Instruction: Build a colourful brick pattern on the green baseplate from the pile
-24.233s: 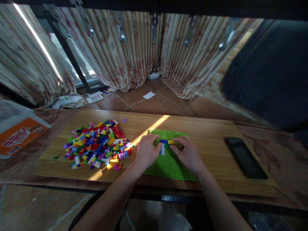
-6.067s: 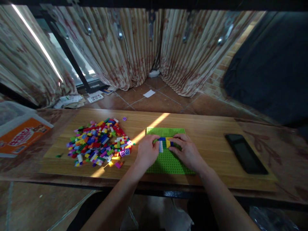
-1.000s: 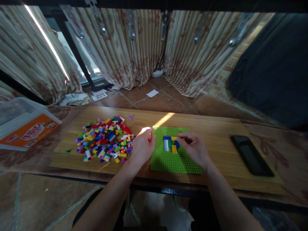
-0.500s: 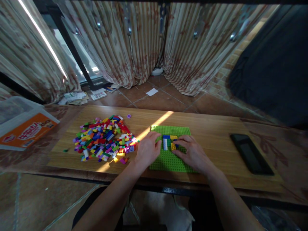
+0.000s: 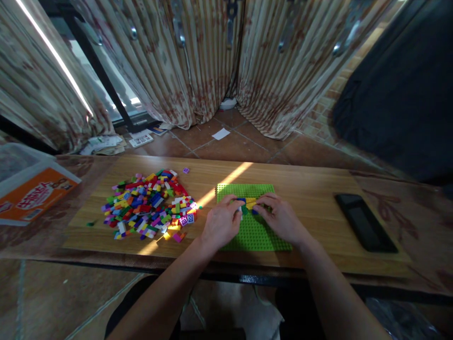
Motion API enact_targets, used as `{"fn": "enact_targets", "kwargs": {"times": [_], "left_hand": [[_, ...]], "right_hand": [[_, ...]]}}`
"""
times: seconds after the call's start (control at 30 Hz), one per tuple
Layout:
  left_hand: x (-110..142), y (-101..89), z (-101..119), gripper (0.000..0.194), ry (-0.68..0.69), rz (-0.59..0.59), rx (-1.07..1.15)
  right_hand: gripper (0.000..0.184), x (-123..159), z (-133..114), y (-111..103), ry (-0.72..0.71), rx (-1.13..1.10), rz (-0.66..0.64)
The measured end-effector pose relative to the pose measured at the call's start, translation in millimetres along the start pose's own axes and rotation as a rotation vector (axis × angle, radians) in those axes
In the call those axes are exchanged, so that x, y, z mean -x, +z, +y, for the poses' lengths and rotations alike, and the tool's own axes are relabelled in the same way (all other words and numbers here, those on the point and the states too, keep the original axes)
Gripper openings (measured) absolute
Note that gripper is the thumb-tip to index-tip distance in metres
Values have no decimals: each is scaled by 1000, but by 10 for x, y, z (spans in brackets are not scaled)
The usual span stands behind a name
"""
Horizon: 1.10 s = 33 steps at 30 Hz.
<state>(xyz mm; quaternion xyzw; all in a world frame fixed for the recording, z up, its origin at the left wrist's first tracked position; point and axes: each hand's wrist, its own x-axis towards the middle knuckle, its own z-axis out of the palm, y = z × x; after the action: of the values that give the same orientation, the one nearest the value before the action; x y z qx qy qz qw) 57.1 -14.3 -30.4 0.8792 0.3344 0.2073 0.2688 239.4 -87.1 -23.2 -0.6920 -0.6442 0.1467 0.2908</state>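
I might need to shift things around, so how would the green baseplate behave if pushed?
The green baseplate would probably slide rather than tip, being thin and broad. It looks fairly stiff, lying flat on the wooden surface. The bricks on it might ride along, since its surface is studded.

On the brown wooden bench (image 5: 311, 189), a heap of multicoloured plastic bricks (image 5: 143, 208) lies left, a green rectangular plastic baseplate (image 5: 262, 238) in the middle, a black rectangular device (image 5: 366, 222) right. On the baseplate's far half, a yellow plastic brick (image 5: 250, 203) lies between left hand (image 5: 222, 222) and right hand (image 5: 281, 217).
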Motion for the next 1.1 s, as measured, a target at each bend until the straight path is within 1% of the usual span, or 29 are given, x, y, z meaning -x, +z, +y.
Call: {"fn": "enact_targets", "kwargs": {"times": [0.1,0.23,0.33,0.4,0.47,0.57,0.63,0.7,0.77,0.9,1.0,1.1], "left_hand": [[7,3,21,31,-2,-5,-23],[3,15,20,29,0,31,30],[-4,25,39,22,28,43,82],[-13,28,68,15,41,47,129],[-24,27,98,9,17,56,189],[-48,25,114,6,-56,68,281],[-64,29,93,5,-104,85,329],[-78,38,58,6,-146,94,371],[-87,52,26,8,-171,85,412],[-91,73,19,13,-185,46,448],[-91,59,40,18,-171,41,421],[-96,18,36,19,-134,91,310]], "right_hand": [[22,-15,-6,-7,6,-27,-18],[25,3,-28,-31,-17,-66,-36],[25,8,-45,-37,-45,-119,-47],[25,6,-59,-27,-59,-159,-53],[24,6,-76,-7,-51,-194,-37],[18,22,-104,19,-24,-244,28],[22,40,-123,23,-37,-266,64],[30,57,-142,18,-69,-255,80],[33,68,-158,14,-101,-217,88],[26,72,-163,31,-141,-138,107],[23,62,-121,46,-143,-100,117],[23,49,-38,52,-105,-41,127]]}}
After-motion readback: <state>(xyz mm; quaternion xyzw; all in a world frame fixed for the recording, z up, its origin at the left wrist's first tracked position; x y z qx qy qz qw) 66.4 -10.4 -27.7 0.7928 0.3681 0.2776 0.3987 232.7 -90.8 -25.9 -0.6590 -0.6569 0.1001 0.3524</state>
